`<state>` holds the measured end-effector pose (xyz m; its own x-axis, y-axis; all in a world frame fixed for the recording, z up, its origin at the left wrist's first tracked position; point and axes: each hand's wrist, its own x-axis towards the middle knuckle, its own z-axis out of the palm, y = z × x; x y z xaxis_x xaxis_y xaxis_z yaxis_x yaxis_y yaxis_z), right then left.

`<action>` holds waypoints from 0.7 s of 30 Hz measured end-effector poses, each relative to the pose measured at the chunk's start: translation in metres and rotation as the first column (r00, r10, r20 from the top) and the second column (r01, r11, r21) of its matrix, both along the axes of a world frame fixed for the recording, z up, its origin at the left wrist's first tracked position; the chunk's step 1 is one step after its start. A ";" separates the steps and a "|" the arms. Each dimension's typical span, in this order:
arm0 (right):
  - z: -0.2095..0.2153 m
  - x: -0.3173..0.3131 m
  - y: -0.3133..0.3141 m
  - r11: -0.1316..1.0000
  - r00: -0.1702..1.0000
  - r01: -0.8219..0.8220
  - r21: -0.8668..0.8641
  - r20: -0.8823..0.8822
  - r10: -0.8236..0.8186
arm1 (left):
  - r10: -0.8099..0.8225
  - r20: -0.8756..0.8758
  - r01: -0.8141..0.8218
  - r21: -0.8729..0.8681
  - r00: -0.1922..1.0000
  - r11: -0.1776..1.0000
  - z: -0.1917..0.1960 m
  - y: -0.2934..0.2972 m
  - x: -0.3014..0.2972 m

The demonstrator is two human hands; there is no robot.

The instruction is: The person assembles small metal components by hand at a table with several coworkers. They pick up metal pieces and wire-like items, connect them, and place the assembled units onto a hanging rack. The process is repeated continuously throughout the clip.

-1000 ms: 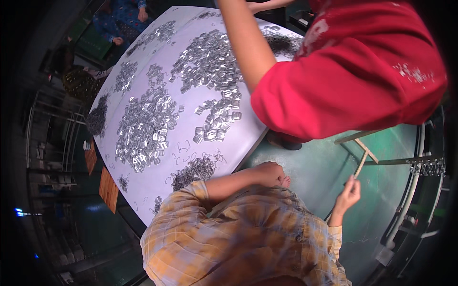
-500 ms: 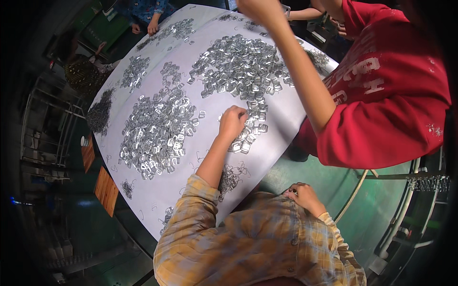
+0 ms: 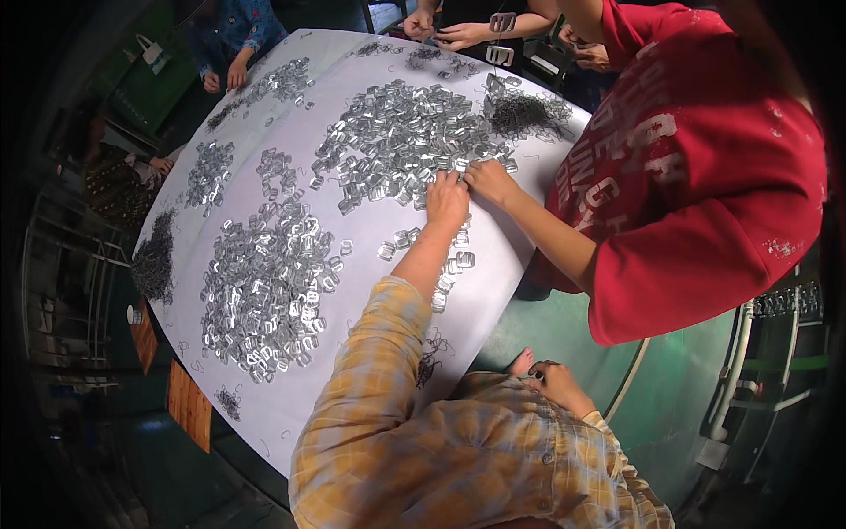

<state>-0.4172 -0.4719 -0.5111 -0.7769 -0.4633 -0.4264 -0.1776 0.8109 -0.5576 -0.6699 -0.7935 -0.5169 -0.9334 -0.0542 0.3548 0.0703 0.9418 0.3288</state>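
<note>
My left hand [image 3: 448, 202] reaches out over the table, its fingers stretched onto the near edge of a big heap of silver metal buckles [image 3: 401, 132]; the fingertips are partly hidden among them. A strip of loose buckles [image 3: 464, 259] runs beneath and beside my left wrist. Down by my lap, my right hand [image 3: 561, 389] is closed with curled fingers; whatever it may hold is too small to make out. Just right of my left hand, the hand [image 3: 490, 181] of a person in a red top touches the same heap.
Another buckle heap [image 3: 264, 291] lies left of my arm. Thin dark wire hooks form piles, one at the far right [image 3: 522, 115], one at the left edge [image 3: 156, 257], one near me [image 3: 430, 360]. Other people's hands [image 3: 460, 35] work around the white table [image 3: 352, 242].
My left hand has moved farther out, from the loose buckles to the big heap. The red-topped person's arm has come down onto the heap. My view has shifted slightly.
</note>
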 end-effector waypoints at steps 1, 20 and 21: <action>0.001 -0.001 -0.001 1.000 1.000 -0.004 -0.005 -0.013 0.003 | -0.035 -0.011 0.034 -0.061 0.999 0.998 -0.007 -0.004 0.003; 0.024 -0.033 -0.044 0.985 0.978 -0.158 -0.068 -0.149 0.147 | -0.025 -0.142 -0.009 -0.236 0.990 0.972 -0.006 -0.028 -0.021; 0.028 -0.039 -0.050 0.985 0.974 -0.147 -0.092 -0.190 0.127 | 0.194 -0.163 -0.192 0.031 0.967 0.981 -0.009 -0.017 -0.033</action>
<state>-0.4563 -0.5223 -0.4834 -0.7630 -0.6052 -0.2270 -0.3894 0.7108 -0.5859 -0.7024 -0.8105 -0.5262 -0.8334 -0.2340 0.5006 -0.0582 0.9381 0.3416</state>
